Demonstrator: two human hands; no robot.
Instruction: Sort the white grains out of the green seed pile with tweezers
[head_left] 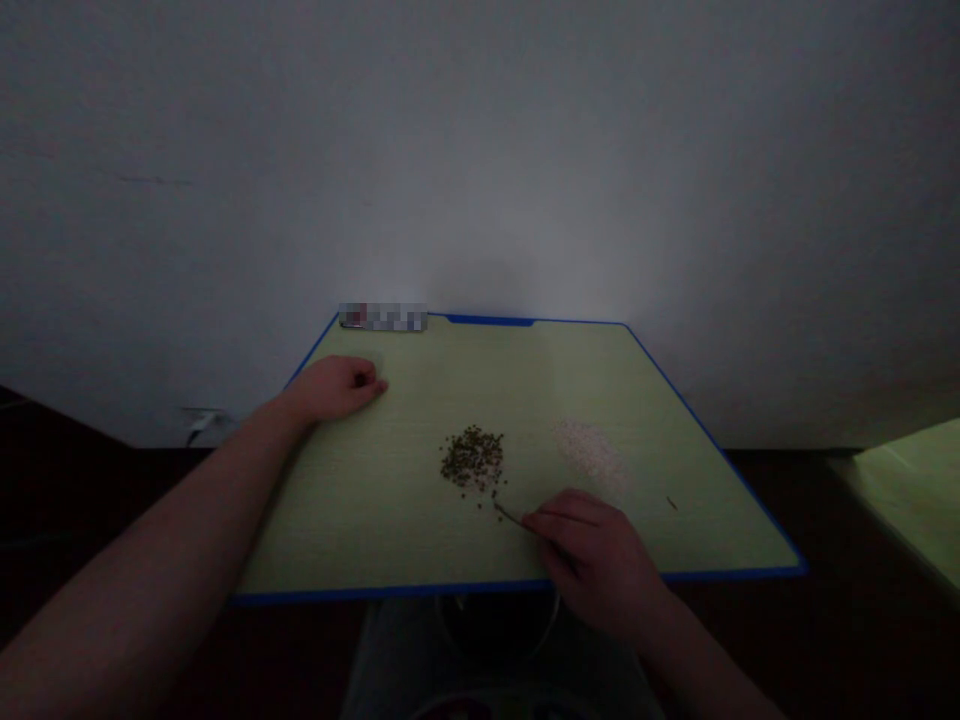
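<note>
My right hand (pixel 596 560) is closed in a pinch round a thin dark stick (pixel 511 515) near the table's front edge. The stick's far tip touches or hovers at the lower edge of a pile of small dark greenish-brown beans (pixel 471 458), and a few pale grains show among them. Further right lies a spread of pale, rice-like grains (pixel 592 455), beyond my right hand. My left hand (pixel 337 386) rests at the table's left side, fingers loosely curled in, with nothing visible in them.
The pale yellow-green tabletop (pixel 405 540) has a blue rim and stands against a grey wall (pixel 480 150). A blurred-out flat object (pixel 383 317) sits at the back left corner. One small dark sliver (pixel 672 503) lies at the right. Below the front edge, a round dark container (pixel 496 625) partly shows.
</note>
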